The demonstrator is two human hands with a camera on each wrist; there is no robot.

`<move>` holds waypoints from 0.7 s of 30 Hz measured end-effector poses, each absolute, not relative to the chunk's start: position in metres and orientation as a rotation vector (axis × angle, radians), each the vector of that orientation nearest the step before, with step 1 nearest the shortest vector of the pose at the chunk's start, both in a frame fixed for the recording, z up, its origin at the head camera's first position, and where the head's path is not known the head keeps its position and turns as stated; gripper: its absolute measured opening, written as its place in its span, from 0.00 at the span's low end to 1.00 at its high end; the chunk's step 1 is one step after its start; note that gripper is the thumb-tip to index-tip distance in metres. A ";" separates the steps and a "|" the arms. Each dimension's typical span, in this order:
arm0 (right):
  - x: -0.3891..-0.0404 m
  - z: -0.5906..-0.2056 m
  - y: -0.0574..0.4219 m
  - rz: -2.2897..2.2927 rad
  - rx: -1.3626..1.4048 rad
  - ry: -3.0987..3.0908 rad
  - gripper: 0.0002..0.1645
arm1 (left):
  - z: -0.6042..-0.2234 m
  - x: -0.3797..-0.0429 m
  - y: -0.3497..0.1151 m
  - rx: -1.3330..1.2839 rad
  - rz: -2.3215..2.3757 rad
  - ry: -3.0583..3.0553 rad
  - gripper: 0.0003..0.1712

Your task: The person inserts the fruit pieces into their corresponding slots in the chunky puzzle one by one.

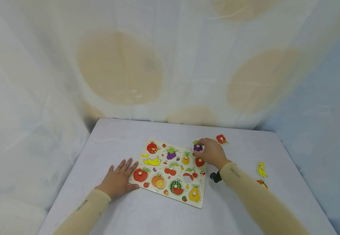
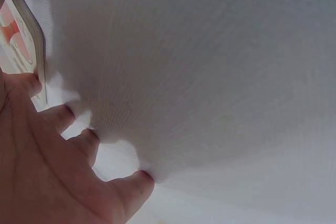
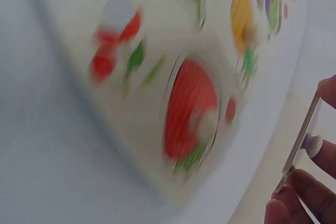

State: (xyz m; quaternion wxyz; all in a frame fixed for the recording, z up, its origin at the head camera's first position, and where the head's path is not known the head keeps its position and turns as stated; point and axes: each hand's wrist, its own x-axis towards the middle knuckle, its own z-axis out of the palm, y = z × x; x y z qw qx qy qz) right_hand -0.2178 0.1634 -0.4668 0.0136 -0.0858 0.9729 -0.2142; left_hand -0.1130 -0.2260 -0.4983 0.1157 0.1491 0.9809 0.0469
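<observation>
My right hand pinches a purple grape puzzle piece just past the far right corner of the wooden fruit puzzle board. In the right wrist view that piece is edge-on, its round knob between the fingers. Spread fingers of my left hand lie flat on the table, with thumb and index at the board's left edge. Knobbed pieces sit in the board, among them the apple, watermelon, pear and strawberry. No knob shows on the board's grape picture.
A loose pomegranate piece lies beyond my right hand. Farther right are a banana piece and a red-orange piece partly behind the right sleeve. A spotted curtain hangs behind the white table.
</observation>
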 end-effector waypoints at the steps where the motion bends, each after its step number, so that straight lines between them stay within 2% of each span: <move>1: -0.218 -0.467 0.156 -0.660 -0.285 3.022 0.25 | -0.498 -0.113 -0.226 0.436 0.137 2.875 0.57; 10: -0.219 -0.477 0.102 -0.561 -0.421 2.968 0.24 | -0.495 -0.111 -0.220 0.434 0.141 2.872 0.57; 21: -0.221 -0.494 0.081 -0.481 -0.455 2.973 0.23 | -0.492 -0.107 -0.214 0.418 0.132 2.861 0.56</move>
